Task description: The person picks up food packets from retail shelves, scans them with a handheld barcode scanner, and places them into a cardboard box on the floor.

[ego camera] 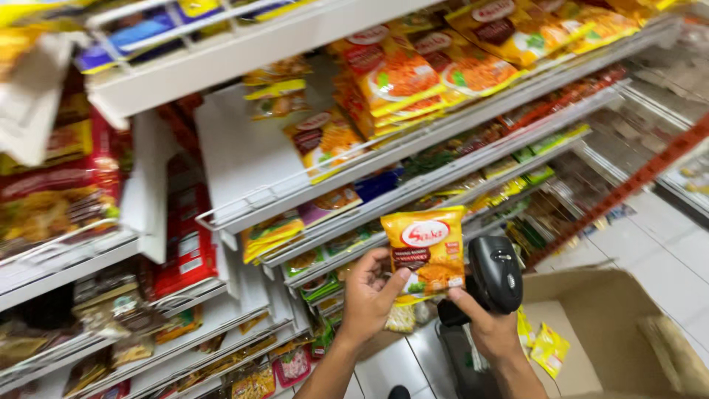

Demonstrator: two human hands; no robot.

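Your left hand [367,295] grips a yellow-orange plastic noodle packet [427,255]; your right hand [489,329] clasps a black handheld barcode scanner [493,279] touching it

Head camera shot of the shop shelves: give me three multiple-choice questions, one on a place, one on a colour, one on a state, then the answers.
1. Where is the cardboard box?
A. on the top shelf
B. on the floor at lower right
C. in the left hand

2. What colour is the noodle packet held up?
A. yellow-orange
B. blue
C. white

3. What does the right hand hold besides touching the packet?
A. nothing
B. a black handheld scanner
C. a pen

Answers: B, it stands open on the tiles; A, yellow-orange with a red oval; B, its handle sits in the palm while the left hand pinches the packet.
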